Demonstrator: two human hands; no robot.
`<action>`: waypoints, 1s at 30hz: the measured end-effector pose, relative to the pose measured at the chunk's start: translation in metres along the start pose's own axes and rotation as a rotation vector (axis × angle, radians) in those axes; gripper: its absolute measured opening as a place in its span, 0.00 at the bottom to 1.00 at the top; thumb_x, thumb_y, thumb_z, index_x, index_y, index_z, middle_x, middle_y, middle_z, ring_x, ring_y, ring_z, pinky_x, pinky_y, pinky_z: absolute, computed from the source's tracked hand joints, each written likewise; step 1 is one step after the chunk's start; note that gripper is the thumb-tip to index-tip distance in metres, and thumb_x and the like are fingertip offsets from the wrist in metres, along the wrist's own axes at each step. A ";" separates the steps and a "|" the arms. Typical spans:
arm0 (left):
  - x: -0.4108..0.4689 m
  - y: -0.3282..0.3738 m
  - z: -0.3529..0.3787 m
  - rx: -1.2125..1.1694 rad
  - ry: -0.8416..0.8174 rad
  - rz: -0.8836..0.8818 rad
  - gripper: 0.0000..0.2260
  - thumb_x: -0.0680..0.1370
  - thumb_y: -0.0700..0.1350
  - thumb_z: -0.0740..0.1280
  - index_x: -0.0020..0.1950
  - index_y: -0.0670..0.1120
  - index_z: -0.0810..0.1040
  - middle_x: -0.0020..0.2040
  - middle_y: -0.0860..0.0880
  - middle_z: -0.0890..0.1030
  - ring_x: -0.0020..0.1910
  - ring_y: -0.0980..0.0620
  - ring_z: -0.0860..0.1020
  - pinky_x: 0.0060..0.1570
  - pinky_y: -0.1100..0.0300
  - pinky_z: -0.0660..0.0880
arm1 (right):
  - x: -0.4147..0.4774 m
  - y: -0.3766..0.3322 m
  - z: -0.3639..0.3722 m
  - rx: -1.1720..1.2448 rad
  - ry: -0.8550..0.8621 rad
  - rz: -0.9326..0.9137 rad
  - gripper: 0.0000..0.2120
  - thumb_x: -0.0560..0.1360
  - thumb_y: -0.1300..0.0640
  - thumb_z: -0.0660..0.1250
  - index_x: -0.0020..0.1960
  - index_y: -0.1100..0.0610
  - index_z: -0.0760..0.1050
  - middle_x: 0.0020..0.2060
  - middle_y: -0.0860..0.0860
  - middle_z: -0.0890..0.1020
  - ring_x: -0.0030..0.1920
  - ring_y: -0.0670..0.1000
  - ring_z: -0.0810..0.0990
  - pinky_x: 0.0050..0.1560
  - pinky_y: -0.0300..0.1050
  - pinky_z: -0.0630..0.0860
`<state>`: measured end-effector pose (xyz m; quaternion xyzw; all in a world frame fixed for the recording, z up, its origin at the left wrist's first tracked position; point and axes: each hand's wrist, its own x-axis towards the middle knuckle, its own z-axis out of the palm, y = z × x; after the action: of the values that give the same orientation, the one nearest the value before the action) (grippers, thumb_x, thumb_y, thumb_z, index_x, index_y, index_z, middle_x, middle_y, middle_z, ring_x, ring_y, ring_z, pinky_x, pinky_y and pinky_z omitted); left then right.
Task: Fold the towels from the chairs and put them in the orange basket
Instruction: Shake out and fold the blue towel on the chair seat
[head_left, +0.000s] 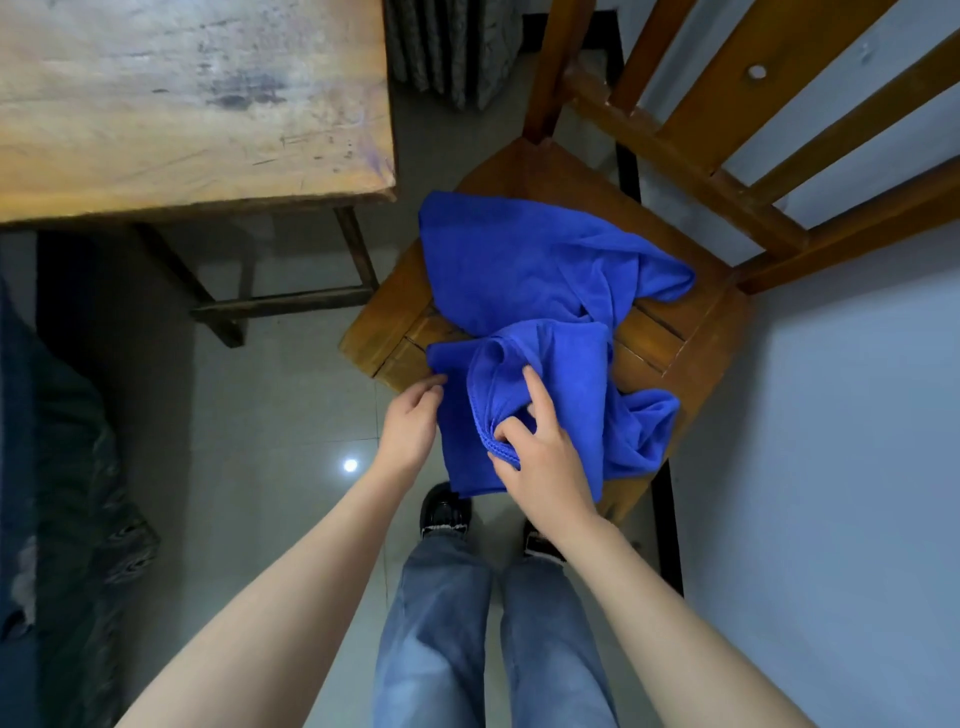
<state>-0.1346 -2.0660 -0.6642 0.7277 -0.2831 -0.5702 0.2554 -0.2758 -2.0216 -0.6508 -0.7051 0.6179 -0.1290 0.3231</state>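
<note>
pinching a bunched hem of the blue towel (519, 270) between curled right hand (543, 467) thumb and fingers, index laid straight on top. touching the towel's left edge with left hand (410, 423) fingertips, grip unclear. crumpled across one wooden chair (670, 322) seat, spilling over its front edge; one towel or two, cannot tell. open floor (291, 415) leftward, up to one table (182, 104).

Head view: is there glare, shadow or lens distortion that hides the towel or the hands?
Head view: one small glare spot on the floor, left of the left hand; deep shadow under the table; wide-angle lens splays the chair back; the blue towel and right hand are sharp and evenly lit.
</note>
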 end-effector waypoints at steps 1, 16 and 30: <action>0.000 0.003 0.001 -0.034 0.002 0.010 0.13 0.81 0.41 0.57 0.60 0.40 0.76 0.61 0.44 0.77 0.62 0.48 0.73 0.59 0.60 0.67 | -0.002 0.002 -0.002 -0.039 0.020 -0.035 0.11 0.62 0.67 0.75 0.37 0.59 0.74 0.70 0.63 0.65 0.33 0.57 0.78 0.39 0.43 0.73; 0.012 0.031 0.010 -0.090 -0.168 -0.027 0.15 0.69 0.42 0.74 0.54 0.48 0.77 0.56 0.48 0.79 0.55 0.50 0.78 0.58 0.55 0.75 | -0.017 0.004 0.007 -0.194 -0.023 -0.341 0.17 0.57 0.65 0.77 0.33 0.59 0.68 0.67 0.62 0.63 0.56 0.60 0.75 0.53 0.50 0.77; 0.013 0.013 -0.003 -0.139 -0.103 -0.209 0.19 0.75 0.36 0.68 0.62 0.49 0.69 0.49 0.52 0.78 0.46 0.51 0.78 0.46 0.53 0.78 | -0.013 -0.002 0.037 -0.183 0.033 -0.212 0.29 0.52 0.60 0.80 0.44 0.56 0.64 0.46 0.55 0.84 0.47 0.54 0.84 0.42 0.41 0.79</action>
<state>-0.1308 -2.0841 -0.6640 0.7034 -0.1785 -0.6486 0.2296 -0.2552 -1.9977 -0.6750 -0.7909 0.5543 -0.1170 0.2316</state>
